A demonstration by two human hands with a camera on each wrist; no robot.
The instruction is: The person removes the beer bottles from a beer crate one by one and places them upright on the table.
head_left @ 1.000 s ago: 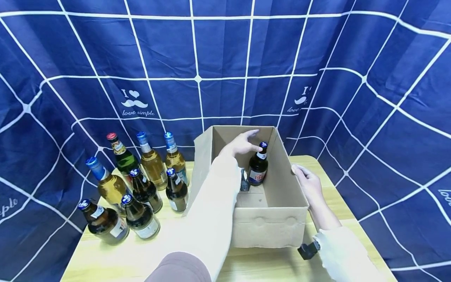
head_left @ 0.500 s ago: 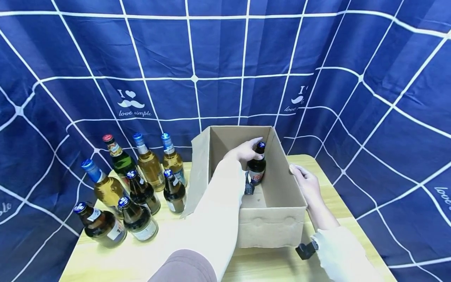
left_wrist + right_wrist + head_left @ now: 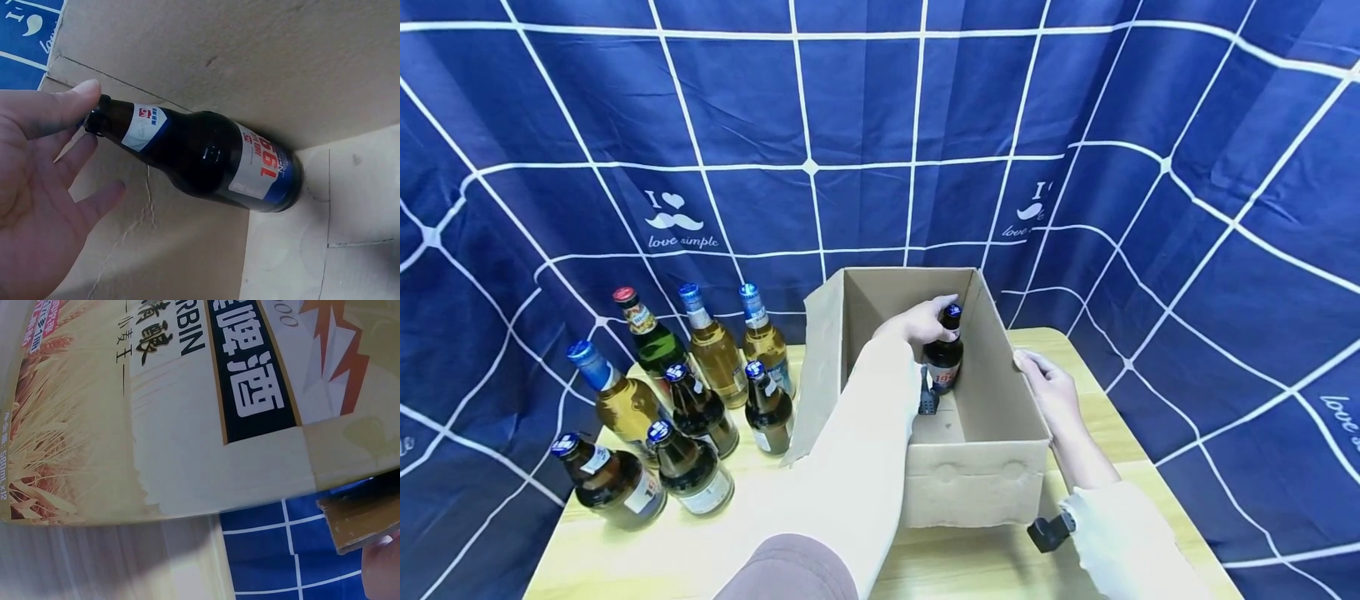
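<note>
A dark brown beer bottle (image 3: pixel 943 367) with a blue cap stands in the far right corner of an open cardboard box (image 3: pixel 973 483). My left hand (image 3: pixel 917 322) reaches into the box and pinches the bottle's top between thumb and fingers. The left wrist view shows the thumb at the cap of the bottle (image 3: pixel 206 156), while the lower fingers are spread apart from it. My right hand (image 3: pixel 1054 390) grips the box's right side at the rim. Only a fingertip (image 3: pixel 381 569) beside a cardboard flap (image 3: pixel 362 519) shows in the right wrist view.
Left of the box, several beer bottles stand on the wooden table (image 3: pixel 790 533): short brown ones (image 3: pixel 692 467), taller clear ones (image 3: pixel 718 354) and a green one (image 3: pixel 655 342) with a red cap. The box's left flap (image 3: pixel 822 367) leans outward. A blue curtain (image 3: pixel 865 200) hangs behind.
My left hand has come down onto the bottle's top and closed from a spread pose into a pinch. My right hand stays at the box rim. The head view has shifted slightly.
</note>
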